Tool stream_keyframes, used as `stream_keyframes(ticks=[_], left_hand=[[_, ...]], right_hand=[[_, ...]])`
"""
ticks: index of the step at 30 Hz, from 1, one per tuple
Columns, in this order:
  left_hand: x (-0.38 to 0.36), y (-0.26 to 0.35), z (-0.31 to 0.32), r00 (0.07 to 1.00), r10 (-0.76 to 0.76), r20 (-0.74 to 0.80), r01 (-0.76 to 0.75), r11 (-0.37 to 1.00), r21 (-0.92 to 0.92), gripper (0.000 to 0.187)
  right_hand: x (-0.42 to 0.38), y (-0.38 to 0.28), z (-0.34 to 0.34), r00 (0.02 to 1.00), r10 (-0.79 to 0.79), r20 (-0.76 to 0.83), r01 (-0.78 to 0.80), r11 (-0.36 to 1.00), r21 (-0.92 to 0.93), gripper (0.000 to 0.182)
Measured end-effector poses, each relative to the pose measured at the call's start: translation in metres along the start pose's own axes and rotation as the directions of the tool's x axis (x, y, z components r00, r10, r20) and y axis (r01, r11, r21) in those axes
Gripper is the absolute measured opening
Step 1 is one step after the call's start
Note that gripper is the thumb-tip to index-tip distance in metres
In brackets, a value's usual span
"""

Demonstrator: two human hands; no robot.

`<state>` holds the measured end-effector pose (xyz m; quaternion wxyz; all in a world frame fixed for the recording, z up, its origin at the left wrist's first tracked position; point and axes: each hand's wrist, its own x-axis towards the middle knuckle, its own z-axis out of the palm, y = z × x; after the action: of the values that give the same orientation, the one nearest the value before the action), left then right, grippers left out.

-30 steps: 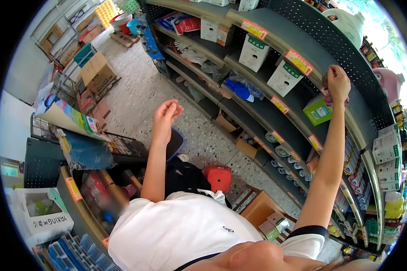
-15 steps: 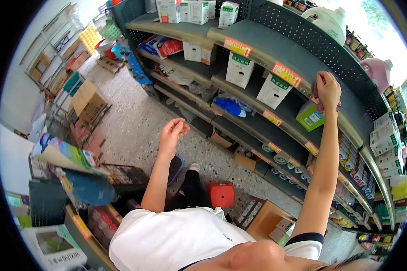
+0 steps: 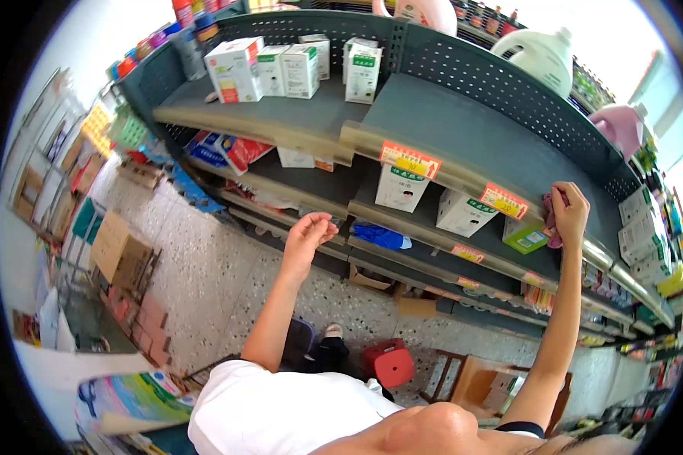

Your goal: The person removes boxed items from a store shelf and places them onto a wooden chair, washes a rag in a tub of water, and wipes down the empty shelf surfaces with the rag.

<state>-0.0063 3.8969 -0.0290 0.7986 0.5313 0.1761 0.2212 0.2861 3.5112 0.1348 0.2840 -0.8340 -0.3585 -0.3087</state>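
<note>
Speckled floor [image 3: 197, 254] is seen below, with a red stool [image 3: 389, 364]. Fingers of the left hand [image 3: 307, 236] are loosely bent. By the right hand [image 3: 571, 212], a cloth [image 3: 553, 237] is gripped in closed fingers at the edge of the shelf [image 3: 448, 114]. Beyond it, jugs [image 3: 545, 64] are displayed.

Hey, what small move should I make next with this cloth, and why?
I'd probably slide the pinkish cloth leftward along the front edge of the upper shelf, toward the nearest price tag: your right hand has it bunched at that edge, and your left hand looks empty.
</note>
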Motion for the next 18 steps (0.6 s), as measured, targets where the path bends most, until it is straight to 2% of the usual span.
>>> stream_keyframes(ticks=[11,14,18], left_hand=[[0.013,0.025,-0.041,1.000,0.002,0.013,-0.001,0.999,-0.051,0.017],[0.013,0.033,-0.048,1.000,0.007,-0.015,-0.008,0.999,-0.043,0.018],[0.017,0.039,-0.060,0.999,0.029,-0.034,-0.031,0.999,-0.041,0.018]], right_hand=[[0.002,0.004,0.001,0.990,0.140,0.005,-0.140,0.990,-0.010,0.011],[0.002,0.003,0.001,0.973,0.230,0.010,-0.230,0.973,0.000,0.011],[0.003,-0.006,0.001,0.984,0.177,-0.024,-0.178,0.982,-0.057,0.009]])
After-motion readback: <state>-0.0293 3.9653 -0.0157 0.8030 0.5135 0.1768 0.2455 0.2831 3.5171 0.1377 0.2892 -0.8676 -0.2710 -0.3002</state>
